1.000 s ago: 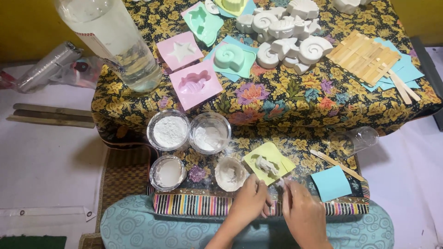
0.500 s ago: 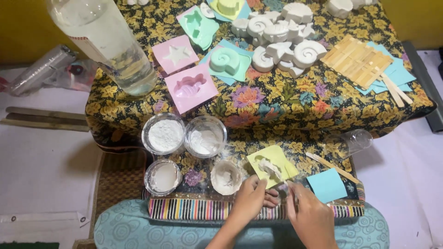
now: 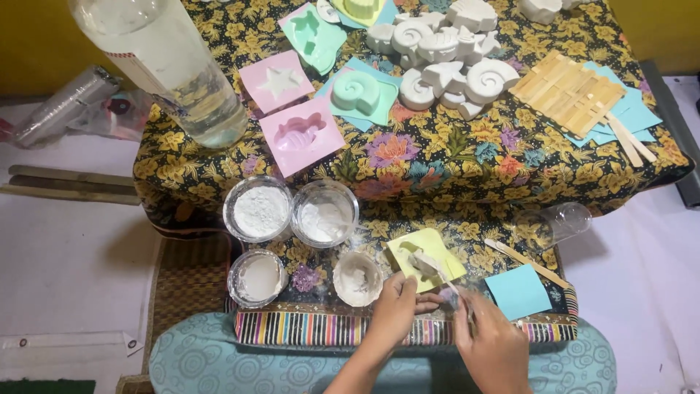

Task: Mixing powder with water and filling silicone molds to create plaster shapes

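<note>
The left hand (image 3: 397, 306) pinches the near edge of a yellow mould (image 3: 425, 257) on the floral worktop (image 3: 437, 157); the right hand (image 3: 492, 339) closes its grip on a thin stick (image 3: 442, 273) reaching into it. A small white-dusted bowl (image 3: 357, 279) sits just left.

both forearms bare, left hand (image 3: 397, 310) and right hand (image 3: 492, 343) ungloved.

Matt white powder (image 3: 260, 210) in clear plastic cups (image 3: 240, 232) (glossy rims)
</note>
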